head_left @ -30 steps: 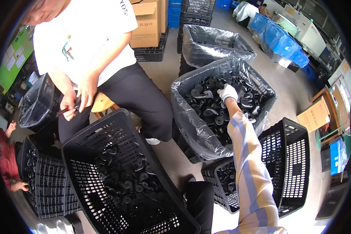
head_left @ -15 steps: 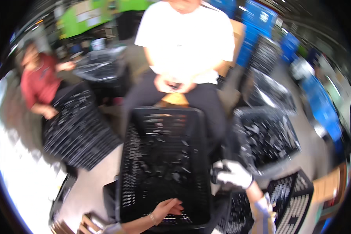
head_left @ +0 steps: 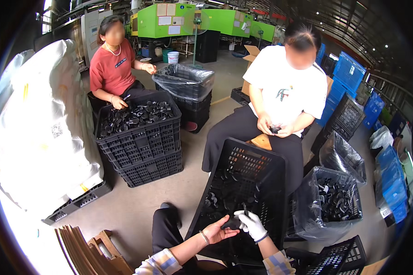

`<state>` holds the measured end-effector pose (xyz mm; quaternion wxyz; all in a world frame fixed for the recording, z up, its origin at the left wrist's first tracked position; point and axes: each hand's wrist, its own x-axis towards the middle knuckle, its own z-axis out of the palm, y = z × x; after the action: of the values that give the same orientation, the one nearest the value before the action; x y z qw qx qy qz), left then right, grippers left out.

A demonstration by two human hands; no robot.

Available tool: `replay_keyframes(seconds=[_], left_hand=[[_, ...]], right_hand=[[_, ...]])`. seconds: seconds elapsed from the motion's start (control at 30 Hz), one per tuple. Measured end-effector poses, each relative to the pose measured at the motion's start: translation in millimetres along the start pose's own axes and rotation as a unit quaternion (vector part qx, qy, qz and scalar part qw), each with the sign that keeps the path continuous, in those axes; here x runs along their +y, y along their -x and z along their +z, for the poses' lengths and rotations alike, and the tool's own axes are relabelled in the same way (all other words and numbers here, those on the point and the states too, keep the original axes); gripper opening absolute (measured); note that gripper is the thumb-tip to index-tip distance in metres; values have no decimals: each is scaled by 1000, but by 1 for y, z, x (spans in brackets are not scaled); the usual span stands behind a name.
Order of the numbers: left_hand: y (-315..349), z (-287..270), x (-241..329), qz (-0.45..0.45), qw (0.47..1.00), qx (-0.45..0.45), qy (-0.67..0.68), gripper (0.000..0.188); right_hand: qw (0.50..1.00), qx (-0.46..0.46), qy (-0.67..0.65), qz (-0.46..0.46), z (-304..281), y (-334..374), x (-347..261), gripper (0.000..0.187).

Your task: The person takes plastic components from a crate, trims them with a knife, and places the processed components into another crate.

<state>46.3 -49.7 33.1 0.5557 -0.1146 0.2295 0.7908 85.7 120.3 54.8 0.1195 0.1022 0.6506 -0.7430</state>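
Over the near end of a deep black plastic crate [head_left: 280, 183], my two hands meet. My left hand [head_left: 215, 231], bare with a bracelet at the wrist, is closed around a black plastic part [head_left: 233, 223]. My right hand [head_left: 253, 228], in a white glove, is right beside it, its fingers pinching a thin dark piece [head_left: 245, 210] that points up. What that piece is I cannot make out. Loose black round parts [head_left: 225, 183] lie in the bottom of the crate below my hands.
Across the crate sits a person in white [head_left: 284, 87] handling a small black part. Another in red [head_left: 114, 68] sits by stacked crates [head_left: 142, 146] heaped with black parts. A plastic-lined crate [head_left: 303, 215] stands right; wrapped white sacks [head_left: 46, 133] stand left.
The view has swung, so the crate sits further right. My right hand has come from beyond the crate's right side to my left hand, which held nothing visible before and now holds a black part.
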Motion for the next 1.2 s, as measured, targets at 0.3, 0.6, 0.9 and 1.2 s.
replay_keyframes(seconds=[0.3, 0.6, 0.9, 1.2], left_hand=[[-15, -12, 3, 114, 975, 184, 41, 34], [-17, -19, -13, 149, 984, 64, 68, 27], [-13, -18, 0, 204, 966, 83, 135, 15], [-18, -8, -6, 257, 954, 153, 9, 13]], right_hand=[[892, 165, 386, 170, -13, -17, 63, 31], [789, 241, 404, -395, 92, -21, 11, 15], [877, 262, 246, -321, 96, -35, 25, 20], [935, 237, 145, -221, 77, -48, 35, 21]])
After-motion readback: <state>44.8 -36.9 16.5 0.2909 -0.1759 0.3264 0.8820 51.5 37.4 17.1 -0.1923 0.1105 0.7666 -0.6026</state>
